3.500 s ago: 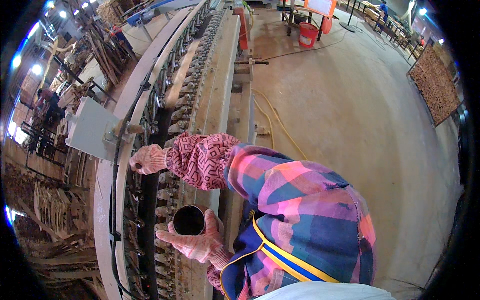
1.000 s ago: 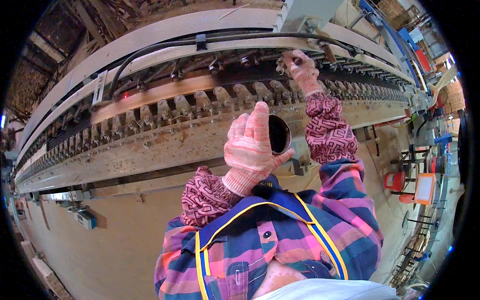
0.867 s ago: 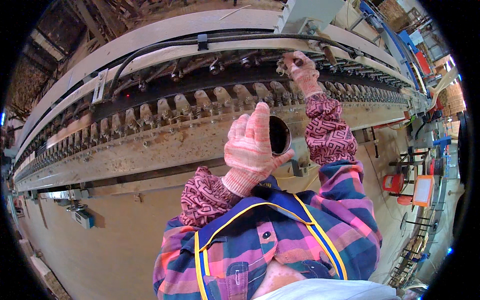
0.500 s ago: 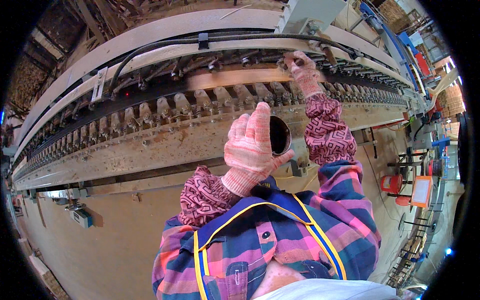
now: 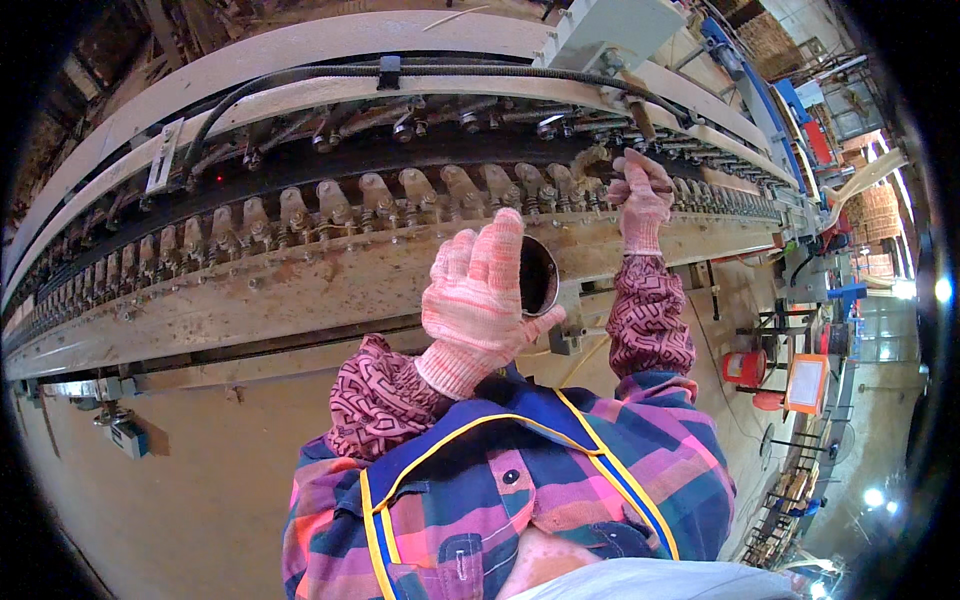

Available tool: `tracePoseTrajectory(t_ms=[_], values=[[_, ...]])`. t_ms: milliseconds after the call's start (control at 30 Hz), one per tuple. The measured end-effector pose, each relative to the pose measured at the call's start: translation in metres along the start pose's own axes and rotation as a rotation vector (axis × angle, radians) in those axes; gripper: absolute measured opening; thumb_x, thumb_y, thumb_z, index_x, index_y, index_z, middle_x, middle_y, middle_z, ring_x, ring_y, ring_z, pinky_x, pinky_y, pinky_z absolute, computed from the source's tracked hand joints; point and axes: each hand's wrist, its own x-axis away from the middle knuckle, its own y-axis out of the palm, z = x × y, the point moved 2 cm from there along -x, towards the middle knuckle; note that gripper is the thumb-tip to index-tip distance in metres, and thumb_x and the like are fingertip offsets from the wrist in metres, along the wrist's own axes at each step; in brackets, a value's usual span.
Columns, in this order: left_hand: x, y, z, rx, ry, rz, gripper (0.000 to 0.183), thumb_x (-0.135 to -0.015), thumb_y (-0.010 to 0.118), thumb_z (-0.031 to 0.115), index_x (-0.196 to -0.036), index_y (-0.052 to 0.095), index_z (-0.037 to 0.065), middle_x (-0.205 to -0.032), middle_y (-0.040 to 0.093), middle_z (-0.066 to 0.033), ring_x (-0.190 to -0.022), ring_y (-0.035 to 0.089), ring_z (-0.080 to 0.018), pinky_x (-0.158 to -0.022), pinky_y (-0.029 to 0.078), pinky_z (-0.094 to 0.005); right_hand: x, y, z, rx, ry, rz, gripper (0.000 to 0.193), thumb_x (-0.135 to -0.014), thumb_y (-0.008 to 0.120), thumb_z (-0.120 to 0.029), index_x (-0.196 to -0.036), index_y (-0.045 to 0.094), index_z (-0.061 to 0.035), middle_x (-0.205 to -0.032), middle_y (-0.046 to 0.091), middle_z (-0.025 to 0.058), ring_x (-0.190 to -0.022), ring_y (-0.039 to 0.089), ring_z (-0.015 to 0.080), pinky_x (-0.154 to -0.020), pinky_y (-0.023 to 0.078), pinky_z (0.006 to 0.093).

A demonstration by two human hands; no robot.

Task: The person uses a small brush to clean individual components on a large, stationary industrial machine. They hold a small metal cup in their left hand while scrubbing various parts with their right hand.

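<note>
My left hand [image 5: 470,290], in a pink-and-white knit glove, is closed round a round, open-topped container [image 5: 538,275] with a dark inside and a thin rim. It is held before the machine's near rail. My right hand [image 5: 643,190], gloved alike, is raised over the row of metal rollers [image 5: 415,190]. Its fingers are closed on a tan, bristly tuft [image 5: 590,160] that looks like a brush; how they grip it is partly hidden. Beyond the rollers runs a dark track [image 5: 370,155] along the long machine.
A black cable [image 5: 480,71] follows the machine's pale upper rail [image 5: 300,95]. A grey post [image 5: 610,35] rises at the far side. To the right are a red bucket [image 5: 743,368] and an orange-framed panel [image 5: 806,383]. A small box [image 5: 128,438] hangs at the left.
My right hand has drawn nearer and slightly right, off the track. The blurred pale wooden strip on the track has gone from that spot. My left hand still holds the container.
</note>
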Motion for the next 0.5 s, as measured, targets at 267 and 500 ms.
tracePoseTrajectory(t_ms=[267, 500], values=[[-0.002, -0.002, -0.001, -0.03, -0.005, -0.028, 0.128, -0.051, 0.092, 0.046, -0.152, 0.027, 0.002, -0.127, 0.054, -0.0216, -0.114, 0.055, -0.045, -0.098, 0.045, -0.0542, -0.011, 0.082, 0.017, 0.235, -0.3, -0.093, 0.021, -0.094, 0.069, -0.019, -0.11, 0.072, -0.0057, -0.089, 0.073, 0.0062, -0.057, 0.064, 0.013, -0.051, 0.056, 0.0268], [0.0, -0.005, -0.005, 0.002, -0.042, -0.069, 0.126, -0.054, 0.091, 0.047, -0.153, 0.026, 0.004, -0.129, 0.055, -0.02, -0.113, 0.055, -0.0458, -0.098, 0.045, -0.0547, -0.038, 0.108, 0.055, 0.521, -0.175, -0.031, 0.027, -0.09, 0.075, -0.027, -0.105, 0.071, -0.0049, -0.082, 0.073, 0.0107, -0.06, 0.068, 0.0159, -0.055, 0.057, 0.0297]])
